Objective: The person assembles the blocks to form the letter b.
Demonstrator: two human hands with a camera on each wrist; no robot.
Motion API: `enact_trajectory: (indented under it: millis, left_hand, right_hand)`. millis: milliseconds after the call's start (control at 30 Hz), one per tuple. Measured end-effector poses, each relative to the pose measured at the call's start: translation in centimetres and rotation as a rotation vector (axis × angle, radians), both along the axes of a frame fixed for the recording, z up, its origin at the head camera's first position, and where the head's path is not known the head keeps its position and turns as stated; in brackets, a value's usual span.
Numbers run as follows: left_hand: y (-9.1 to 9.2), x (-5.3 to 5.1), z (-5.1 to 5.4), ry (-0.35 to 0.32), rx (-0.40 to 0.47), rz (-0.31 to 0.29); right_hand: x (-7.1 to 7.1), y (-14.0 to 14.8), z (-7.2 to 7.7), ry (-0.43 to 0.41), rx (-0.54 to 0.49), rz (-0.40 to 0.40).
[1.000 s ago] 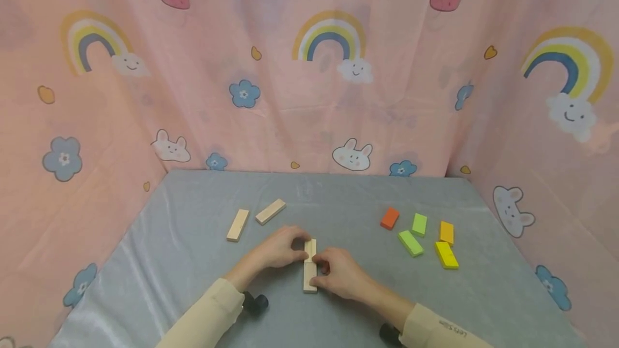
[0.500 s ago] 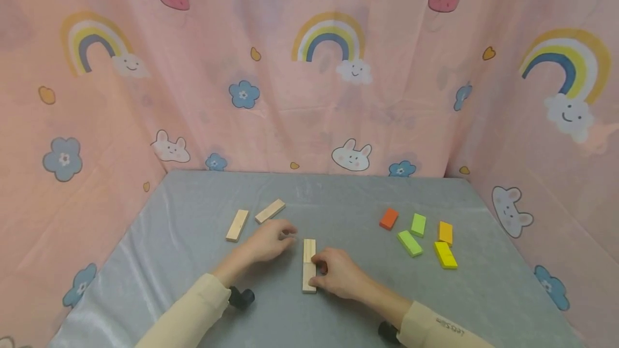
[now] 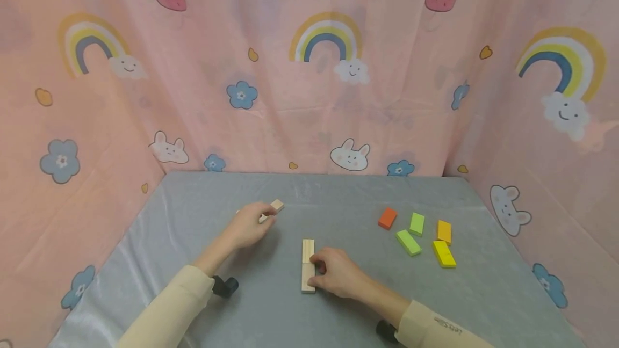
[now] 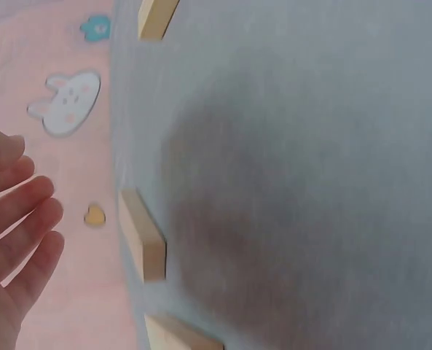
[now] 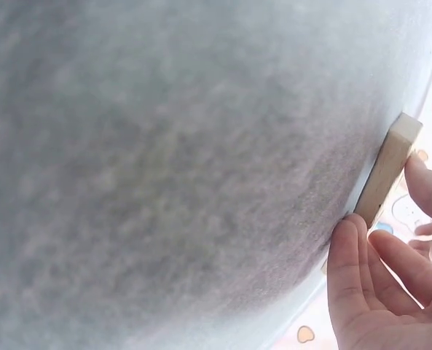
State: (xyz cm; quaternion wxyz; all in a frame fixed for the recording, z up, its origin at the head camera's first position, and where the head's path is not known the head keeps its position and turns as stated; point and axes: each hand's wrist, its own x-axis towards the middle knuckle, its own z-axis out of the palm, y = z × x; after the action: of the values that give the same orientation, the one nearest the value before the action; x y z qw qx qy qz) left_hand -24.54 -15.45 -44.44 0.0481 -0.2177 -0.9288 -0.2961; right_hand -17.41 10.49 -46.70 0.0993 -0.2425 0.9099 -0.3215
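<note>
From where I stand, the person's left hand [image 3: 245, 224] hangs above the far left part of the desk [image 3: 350, 214], its fingers loosely parted and holding nothing; the left wrist view shows the fingertips clear of any block. The right hand [image 3: 338, 273] has its fingers bent, thumb tip against the near block [image 3: 308, 279] and forefinger close to the seam with the far block [image 3: 308, 250], though I can't tell whether they pinch or merely steady. Those two plain wooden blocks lie flat end to end in the middle, their shared long axis running straight away from the person. Under the left hand, a slanted block [image 3: 278, 205] points away and to the right, its middle covered by the fingers. A fourth block [image 4: 175, 334] is nearly all hidden behind that hand from above, and the left wrist view cuts it off at the bottom edge. In the right wrist view, the fingers cover much of the row. Off to the right lie five coloured blocks [image 3: 408, 243].
</note>
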Motion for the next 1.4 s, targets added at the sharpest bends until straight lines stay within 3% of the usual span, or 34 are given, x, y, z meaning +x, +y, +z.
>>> enact_trajectory:
  millis: [167, 300, 567, 933, 1133, 1400]
  left_hand:
    - [-1.8, -0.6, 0.2, 0.044, 0.005, 0.036]
    - [-3.2, -1.0, -0.2, 0.040, 0.022, 0.055]
    - [-5.6, -1.5, -1.9, -0.045, 0.076, 0.108]
    - [-8.0, -1.6, -3.9, -0.107, 0.129, 0.117]
    - [-8.5, -1.7, -4.3, -0.134, 0.123, 0.115]
    - [-9.3, -1.2, -3.9, -0.212, 0.096, 0.124]
  right_hand:
    - [0.0, 0.0, 0.2, -0.002, -0.001, 0.003]
    - [0.0, 0.0, 0.2, -0.006, 0.002, 0.004]
    - [0.1, -0.1, 0.2, -0.017, 0.014, -0.004]
    - [-0.2, 0.0, -0.1, -0.028, 0.021, -0.004]
    - [-0.1, 0.0, -0.1, -0.037, 0.022, -0.010]
    - [-0.1, -0.1, 0.0, -0.045, 0.021, -0.013]
